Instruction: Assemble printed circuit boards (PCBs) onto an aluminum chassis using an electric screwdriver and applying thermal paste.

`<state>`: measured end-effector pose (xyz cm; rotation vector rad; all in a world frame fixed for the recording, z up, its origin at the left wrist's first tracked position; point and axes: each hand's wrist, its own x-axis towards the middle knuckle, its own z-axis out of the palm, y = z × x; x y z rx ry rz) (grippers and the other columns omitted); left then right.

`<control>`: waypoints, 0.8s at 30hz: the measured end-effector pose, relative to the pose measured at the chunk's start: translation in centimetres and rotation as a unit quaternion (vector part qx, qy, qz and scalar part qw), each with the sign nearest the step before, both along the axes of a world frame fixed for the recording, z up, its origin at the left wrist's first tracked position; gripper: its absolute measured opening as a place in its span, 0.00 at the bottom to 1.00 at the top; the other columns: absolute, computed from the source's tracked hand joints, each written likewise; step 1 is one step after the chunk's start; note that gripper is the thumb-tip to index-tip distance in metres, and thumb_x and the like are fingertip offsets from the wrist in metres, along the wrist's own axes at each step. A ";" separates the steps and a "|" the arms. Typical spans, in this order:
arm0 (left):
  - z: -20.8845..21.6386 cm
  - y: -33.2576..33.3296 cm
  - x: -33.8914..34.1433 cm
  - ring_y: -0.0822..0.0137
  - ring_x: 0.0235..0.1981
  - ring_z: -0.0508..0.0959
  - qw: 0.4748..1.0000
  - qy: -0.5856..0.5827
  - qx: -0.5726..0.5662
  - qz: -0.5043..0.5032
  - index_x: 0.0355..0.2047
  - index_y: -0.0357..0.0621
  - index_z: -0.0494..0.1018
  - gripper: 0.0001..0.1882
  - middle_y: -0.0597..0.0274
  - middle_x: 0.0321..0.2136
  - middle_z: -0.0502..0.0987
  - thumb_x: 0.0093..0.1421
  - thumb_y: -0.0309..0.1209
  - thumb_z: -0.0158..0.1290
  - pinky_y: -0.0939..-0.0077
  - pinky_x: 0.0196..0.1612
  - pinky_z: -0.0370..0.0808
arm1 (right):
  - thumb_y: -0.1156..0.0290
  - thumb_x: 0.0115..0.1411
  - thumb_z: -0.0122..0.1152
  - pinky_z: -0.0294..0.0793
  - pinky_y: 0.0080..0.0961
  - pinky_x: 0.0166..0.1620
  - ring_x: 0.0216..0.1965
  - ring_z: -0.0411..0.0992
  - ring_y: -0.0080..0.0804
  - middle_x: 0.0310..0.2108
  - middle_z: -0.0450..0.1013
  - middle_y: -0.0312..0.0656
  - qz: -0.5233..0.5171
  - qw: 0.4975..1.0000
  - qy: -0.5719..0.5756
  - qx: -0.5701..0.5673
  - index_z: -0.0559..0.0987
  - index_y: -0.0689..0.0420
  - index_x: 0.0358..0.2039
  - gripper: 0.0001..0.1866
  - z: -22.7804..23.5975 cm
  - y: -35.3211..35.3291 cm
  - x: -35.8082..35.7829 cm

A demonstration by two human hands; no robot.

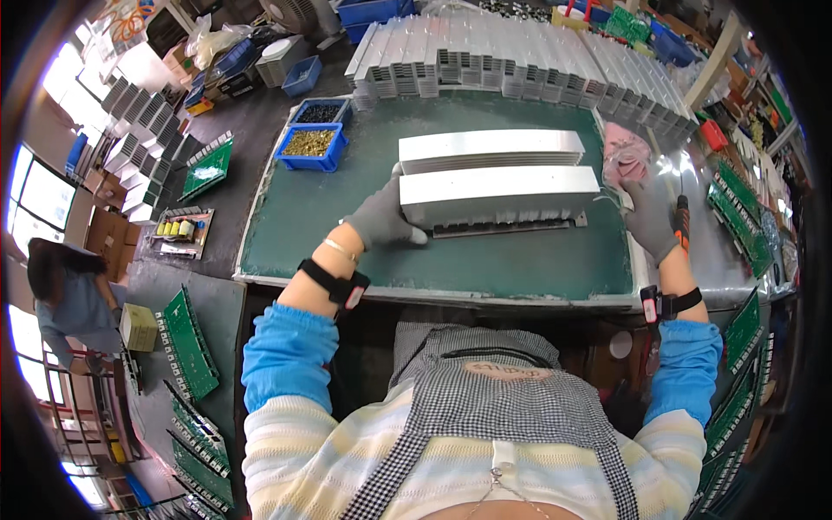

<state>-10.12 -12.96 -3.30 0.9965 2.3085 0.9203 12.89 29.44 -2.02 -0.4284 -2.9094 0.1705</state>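
Note:
Two silver finned aluminium heat sinks lie lengthwise on the green mat (329,234), the near heat sink (498,186) in front of the far heat sink (490,147). A row of black parts and a dark strip (503,229) show along the near one's lower front edge. My left hand (381,212), in a grey glove, grips the near heat sink's left end, thumb in front and fingers behind. At the mat's right edge, my gloved right hand (652,221) has its fingers closed at the lower edge of a crumpled pink cloth (626,154). The fingertips are partly hidden.
Many heat sinks (485,56) stand in rows along the back. Blue bins hold brass-coloured screws (308,143) and black parts (319,113). An orange-and-black screwdriver (682,221) is beside my right hand. Green circuit boards (189,342) line both sides. Another person (74,295) works at far left.

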 end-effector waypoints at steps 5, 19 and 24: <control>-1.7 0.2 -0.8 0.58 0.53 0.69 0.991 0.045 0.060 -0.112 0.57 0.38 0.61 0.48 0.48 0.50 0.71 0.36 0.35 0.72 0.65 0.58 0.65 | 0.64 0.57 0.56 0.69 0.34 0.44 0.40 0.73 0.36 0.43 0.75 0.42 0.048 0.911 0.036 -0.407 0.70 0.51 0.58 0.26 -0.1 -0.7 -1.6; -1.9 0.6 -4.0 0.58 0.65 0.52 0.984 -0.096 0.050 -0.141 0.65 0.37 0.39 0.71 0.51 0.63 0.52 0.27 0.35 0.76 0.68 0.66 0.51 | 0.72 0.55 0.56 0.70 0.27 0.46 0.43 0.72 0.30 0.40 0.76 0.44 0.127 0.916 0.061 -0.376 0.75 0.62 0.47 0.18 0.6 -3.6 -2.8; -1.1 -0.4 -3.7 0.62 0.57 0.62 0.981 -0.123 0.066 -0.136 0.61 0.38 0.54 0.56 0.56 0.55 0.65 0.33 0.35 0.75 0.67 0.61 0.60 | 0.70 0.55 0.58 0.70 0.28 0.46 0.42 0.73 0.32 0.41 0.76 0.47 0.110 0.935 0.006 -0.336 0.75 0.62 0.46 0.18 0.8 -3.1 -4.5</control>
